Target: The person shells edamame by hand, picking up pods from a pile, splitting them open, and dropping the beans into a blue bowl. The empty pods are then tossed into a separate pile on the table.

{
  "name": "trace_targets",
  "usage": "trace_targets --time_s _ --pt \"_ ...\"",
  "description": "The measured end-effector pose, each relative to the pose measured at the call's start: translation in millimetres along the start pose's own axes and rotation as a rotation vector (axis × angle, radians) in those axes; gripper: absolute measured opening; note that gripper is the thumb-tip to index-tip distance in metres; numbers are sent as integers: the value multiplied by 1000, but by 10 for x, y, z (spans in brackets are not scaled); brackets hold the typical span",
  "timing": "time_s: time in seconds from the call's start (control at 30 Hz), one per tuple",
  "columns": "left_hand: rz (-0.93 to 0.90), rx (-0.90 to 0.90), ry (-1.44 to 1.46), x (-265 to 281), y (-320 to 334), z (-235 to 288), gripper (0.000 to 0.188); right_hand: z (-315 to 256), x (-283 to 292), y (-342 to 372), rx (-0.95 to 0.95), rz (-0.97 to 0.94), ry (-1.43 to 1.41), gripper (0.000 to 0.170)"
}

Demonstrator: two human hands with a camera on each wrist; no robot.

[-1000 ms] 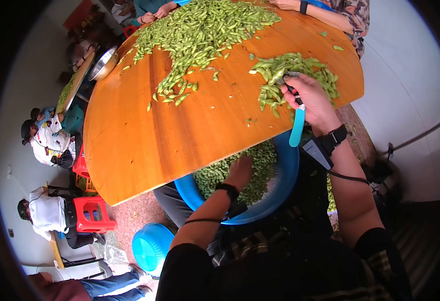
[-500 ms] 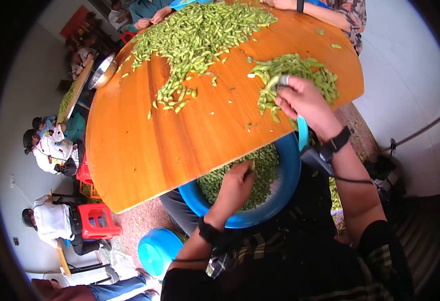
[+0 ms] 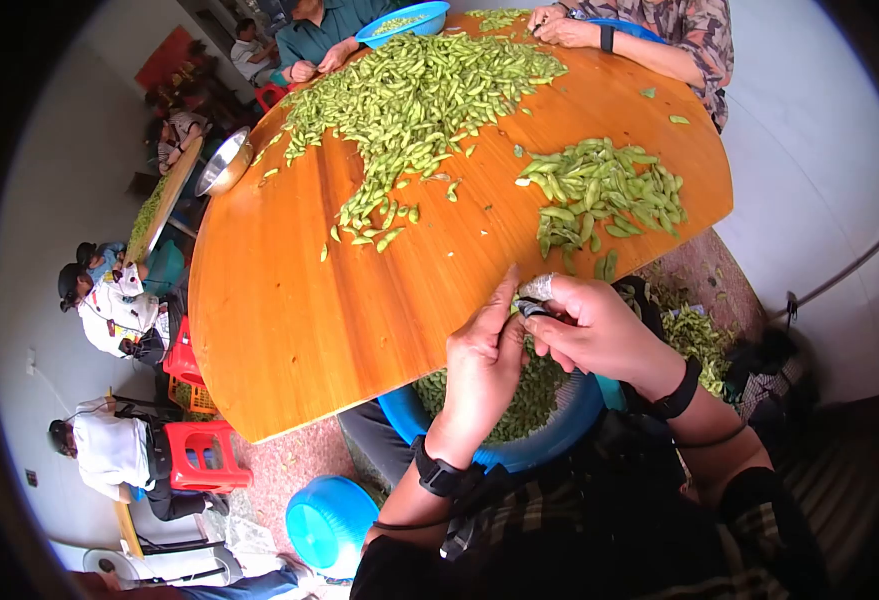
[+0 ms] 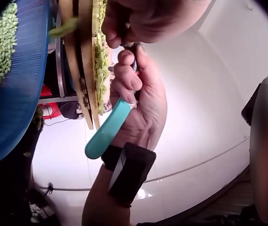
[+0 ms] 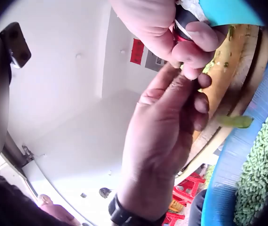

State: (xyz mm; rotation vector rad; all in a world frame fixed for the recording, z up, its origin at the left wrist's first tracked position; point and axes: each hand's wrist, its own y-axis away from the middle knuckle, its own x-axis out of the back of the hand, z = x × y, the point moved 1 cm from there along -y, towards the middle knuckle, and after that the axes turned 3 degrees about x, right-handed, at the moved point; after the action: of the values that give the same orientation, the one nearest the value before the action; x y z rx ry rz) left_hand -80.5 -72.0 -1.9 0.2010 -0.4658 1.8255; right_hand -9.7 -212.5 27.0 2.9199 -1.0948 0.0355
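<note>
My left hand (image 3: 481,375) and right hand (image 3: 589,325) meet over the near table edge, fingertips together. A bit of green pod shows at the left fingertips, mostly hidden by fingers. My right hand grips a slim tool with a turquoise handle (image 4: 109,129); its working end is hidden. Silvery tape (image 3: 537,288) wraps a right fingertip. Below the hands, a blue basin (image 3: 519,455) holds many shelled green beans (image 5: 261,174). One blurred green pod (image 5: 237,122) hangs in the air by the basin rim. A small heap of bean pods (image 3: 609,190) lies on the table beyond.
A larger pod heap (image 3: 419,90) covers the far side of the wooden table (image 3: 289,310). Other people sit across, near a blue bowl (image 3: 399,25). A metal bowl (image 3: 225,162) stands by the left edge. On the floor are another blue basin (image 3: 329,525) and a red stool (image 3: 204,455).
My left hand has risen out of the beans in the basin. My right hand, with the tool, has left the small pod heap and come down toward me; the two hands now meet.
</note>
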Motion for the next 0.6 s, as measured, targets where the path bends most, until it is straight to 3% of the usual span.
trace_targets --time_s 0.1,0.13,0.17,0.23,0.3,0.33,0.37,0.43,0.5,0.6 --pt "-51 -30 -156 -44 17 -66 47 91 31 2 36 46 -21 14" --pt "-103 96 67 -63 57 61 50 78 80 24 11 66 -67 15" --pt "-73 65 186 -132 110 16 46 52 139 77 -14 89 -114 15" --pt "-154 114 163 -186 237 -107 32 -56 315 265 -39 272 -73 14" --pt "-296 59 -63 -273 360 -520 20 -146 565 529 -37 467 24 14" --pt "-368 185 -71 -319 391 -696 17 -13 785 680 32 518 14 13" --pt "-382 221 -167 -366 392 -959 18 12 943 833 -72 646 100 11" --pt "-398 258 -264 -473 372 -1449 19 227 1291 1117 -20 771 247 11" --pt "-430 221 -429 -586 254 -1788 18 467 1560 1420 -61 877 403 18" --pt "-561 122 -572 -797 182 -2073 21 651 1697 1777 -153 899 368 19"
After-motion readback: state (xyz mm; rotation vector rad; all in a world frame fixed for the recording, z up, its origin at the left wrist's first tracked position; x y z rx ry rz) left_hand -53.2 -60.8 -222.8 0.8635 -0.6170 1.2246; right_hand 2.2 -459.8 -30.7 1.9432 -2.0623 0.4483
